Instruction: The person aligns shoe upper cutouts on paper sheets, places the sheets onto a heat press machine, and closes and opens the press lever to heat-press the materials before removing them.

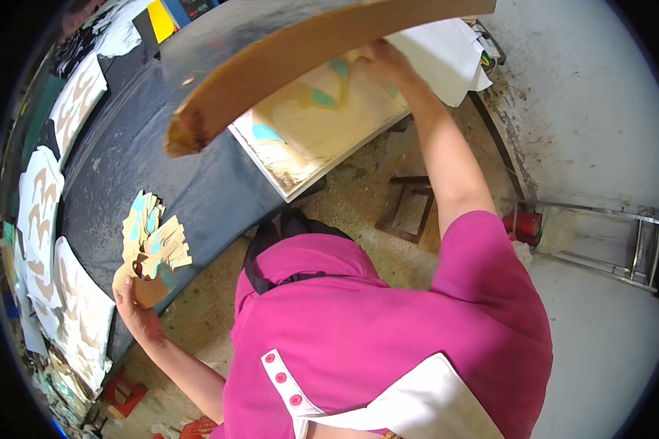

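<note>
At the left, my left hand (133, 311) is closed on the edge of a tan cut-out piece (152, 291), thumb on top. Just beyond it, a fanned pile of tan cut pieces (167, 245) with teal patches lies on the dark table (176, 157). My right hand (384, 64) reaches over a pale rectangular board (293, 192) bearing tan shapes and teal patches. Its fingers are blurred and partly hidden, so I cannot tell whether they hold anything. Above the board, a long brown wood-like edge (300, 55) crosses close to the camera, dark-stained at its left end.
Several white sheets with tan shapes (84, 311) line the table's left side. White sheets (439, 58) lie right of the board. A wooden stool (410, 208) stands below the table, and a metal ladder-like frame (615, 249) is near the right wall. A red stool (123, 394) sits at lower left.
</note>
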The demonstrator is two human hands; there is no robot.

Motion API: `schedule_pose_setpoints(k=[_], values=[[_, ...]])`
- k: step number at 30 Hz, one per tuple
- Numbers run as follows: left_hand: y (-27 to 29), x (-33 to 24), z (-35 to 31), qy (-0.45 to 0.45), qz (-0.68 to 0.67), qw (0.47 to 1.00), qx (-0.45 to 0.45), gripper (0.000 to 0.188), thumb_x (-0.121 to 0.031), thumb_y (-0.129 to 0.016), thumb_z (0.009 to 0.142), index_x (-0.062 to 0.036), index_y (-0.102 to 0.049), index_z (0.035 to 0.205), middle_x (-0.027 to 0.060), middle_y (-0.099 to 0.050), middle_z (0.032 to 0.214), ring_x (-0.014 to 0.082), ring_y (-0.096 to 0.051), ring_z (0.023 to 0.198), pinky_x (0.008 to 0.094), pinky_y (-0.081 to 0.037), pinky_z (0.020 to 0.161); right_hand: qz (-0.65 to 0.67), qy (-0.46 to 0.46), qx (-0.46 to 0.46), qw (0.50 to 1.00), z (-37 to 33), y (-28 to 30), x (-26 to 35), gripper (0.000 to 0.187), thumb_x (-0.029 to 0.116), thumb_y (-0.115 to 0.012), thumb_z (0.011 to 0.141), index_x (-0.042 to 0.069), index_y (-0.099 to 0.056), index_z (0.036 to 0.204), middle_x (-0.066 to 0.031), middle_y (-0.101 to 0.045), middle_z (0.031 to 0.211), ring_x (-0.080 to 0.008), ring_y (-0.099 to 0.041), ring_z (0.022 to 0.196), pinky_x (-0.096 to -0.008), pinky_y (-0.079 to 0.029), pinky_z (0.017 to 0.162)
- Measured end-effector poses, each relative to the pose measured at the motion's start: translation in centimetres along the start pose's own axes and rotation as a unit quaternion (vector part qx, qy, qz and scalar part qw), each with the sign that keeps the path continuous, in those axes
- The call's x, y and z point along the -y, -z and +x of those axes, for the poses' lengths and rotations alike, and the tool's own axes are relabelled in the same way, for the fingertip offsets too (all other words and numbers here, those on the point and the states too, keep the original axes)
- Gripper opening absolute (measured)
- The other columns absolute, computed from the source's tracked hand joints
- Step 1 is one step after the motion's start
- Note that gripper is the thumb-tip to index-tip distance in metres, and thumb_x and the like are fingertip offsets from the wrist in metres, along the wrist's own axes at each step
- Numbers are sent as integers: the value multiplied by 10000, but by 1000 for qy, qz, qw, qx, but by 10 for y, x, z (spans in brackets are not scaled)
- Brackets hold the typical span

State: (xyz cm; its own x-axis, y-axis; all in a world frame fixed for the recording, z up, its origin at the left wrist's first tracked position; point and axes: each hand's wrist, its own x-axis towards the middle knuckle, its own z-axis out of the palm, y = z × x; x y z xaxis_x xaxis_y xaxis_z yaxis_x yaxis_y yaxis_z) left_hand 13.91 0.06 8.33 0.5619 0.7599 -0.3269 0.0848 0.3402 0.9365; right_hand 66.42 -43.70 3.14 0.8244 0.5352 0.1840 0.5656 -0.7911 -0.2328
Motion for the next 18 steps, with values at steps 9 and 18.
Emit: schedule_pose_setpoints(k=[9,18], values=[[-51,18,-54,31,18,999,-7,318,-134,-626,930,-7,-521,1202,131,-620,1169,228,-618,1071,366,-509,923,-39,-33,56,997,17,-61,47,511,401,-455,943,179,-437,1403,-85,-451,1445,-279,-380,1368,-634,-245,1087],[-103,9,-84,45,72,996,27,382,-133,-663,896,-7,-528,1230,117,-628,1159,213,-616,1066,350,-499,888,-277,41,-64,958,11,17,123,625,97,-699,703,134,-530,1303,-116,-509,1343,-316,-444,1285,-546,-356,1028]])
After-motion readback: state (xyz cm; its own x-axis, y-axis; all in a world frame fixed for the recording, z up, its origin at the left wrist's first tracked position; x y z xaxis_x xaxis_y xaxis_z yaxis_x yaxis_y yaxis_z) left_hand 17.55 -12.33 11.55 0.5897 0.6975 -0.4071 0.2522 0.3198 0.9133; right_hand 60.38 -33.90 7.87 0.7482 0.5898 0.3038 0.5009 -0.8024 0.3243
